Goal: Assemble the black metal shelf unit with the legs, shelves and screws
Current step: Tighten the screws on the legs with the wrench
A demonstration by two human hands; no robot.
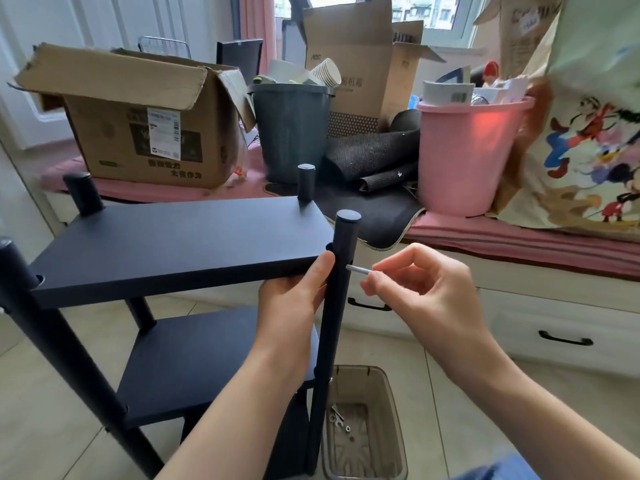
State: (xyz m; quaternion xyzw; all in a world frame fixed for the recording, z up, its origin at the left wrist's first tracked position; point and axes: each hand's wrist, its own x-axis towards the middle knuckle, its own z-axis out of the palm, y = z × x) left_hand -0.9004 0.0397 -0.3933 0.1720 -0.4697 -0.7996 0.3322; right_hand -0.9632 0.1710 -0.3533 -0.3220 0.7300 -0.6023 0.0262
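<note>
small tan basket [388, 393] on the tile floor below both wrists, a few loose screws and washers [338, 420] in its bottom. just left of it the foot of the front right leg [334, 306], upright, black, running up between the two hands. left hand [291, 306] grips the front right corner of the top shelf [173, 244], thumb on the top edge, fingers under, touching the leg. right hand [419, 289] just right of the leg, thumb and forefinger pinching a silver screw [358, 270]; screw lies level, tip at the leg's side, at shelf height. cannot tell if the tip is in a hole. below the left hand a lower shelf [207, 358], same black. front left leg [52, 341] far left of the left hand, tilted in view. two back legs [306, 181] stick up past the top shelf's far edge. beyond the hands: pink-cushioned bench [519, 237] with drawers under it, open cardboard box [138, 126] at left, dark grey bin [292, 133] middle, pink bucket [464, 157] right of the right hand, cartoon-print bag [588, 150] far right.
</note>
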